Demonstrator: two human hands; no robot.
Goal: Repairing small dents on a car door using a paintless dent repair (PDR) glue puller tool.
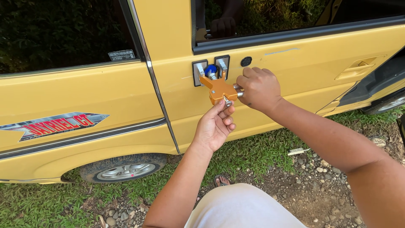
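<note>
The orange dent-puller tool sits just above the middle of the frame, pressed against the yellow car door below the window line. Its blue tab sticks to the panel between two grey padded feet. My right hand is wrapped shut around the tool's metal handle, which juts to the right. My left hand comes up from below, thumb and forefinger pinched on the small silver knob at the tool's lower end.

I judge this to be the setting-up step: the puller is seated on the panel and I am adjusting the knob while steadying the body. The next move seems to call for a firm, even squeeze or turn, with both feet kept flat on the paint so that the tab pulls straight.

Further out, a rear wheel shows at lower left, a striped decal on the left panel, and grass and gravel along the bottom. Another person's hand rests inside the open window at top centre.
</note>
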